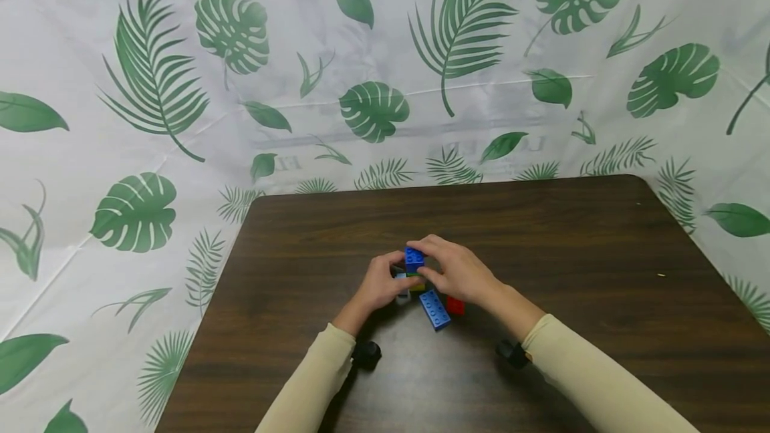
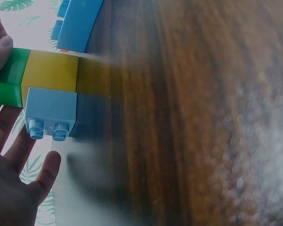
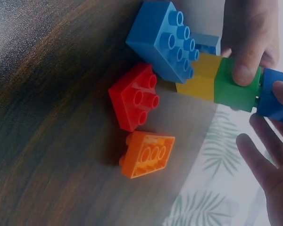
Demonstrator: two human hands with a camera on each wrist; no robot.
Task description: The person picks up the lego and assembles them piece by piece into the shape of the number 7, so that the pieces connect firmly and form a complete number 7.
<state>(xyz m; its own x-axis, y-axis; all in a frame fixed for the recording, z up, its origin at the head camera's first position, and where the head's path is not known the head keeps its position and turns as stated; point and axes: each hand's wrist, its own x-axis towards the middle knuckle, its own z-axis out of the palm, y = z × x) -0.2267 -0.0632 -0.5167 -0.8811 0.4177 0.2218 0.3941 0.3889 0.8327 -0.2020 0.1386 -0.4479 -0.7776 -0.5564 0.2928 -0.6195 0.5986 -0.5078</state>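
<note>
A dark blue brick (image 1: 414, 258) is pinched between the thumb and fingers of my right hand (image 1: 460, 271). Just under it is a green brick (image 3: 236, 89), which my left hand (image 1: 377, 284) grips with thumb and fingers. A narrow gap with studs shows between the blue and green bricks in the right wrist view. The green one sits on a yellow brick (image 2: 51, 70) on the table. Beside the yellow brick lies a small light blue brick (image 2: 52, 108), its studs facing sideways, close to the left fingers.
On the brown table (image 1: 325, 232), a long blue brick (image 1: 434, 309) lies in front of the stack. A red brick (image 3: 134, 98) and an orange brick (image 3: 148, 154) lie to the right; my right hand hides the orange one from the head view. A leaf-patterned sheet (image 1: 373, 52) hangs behind.
</note>
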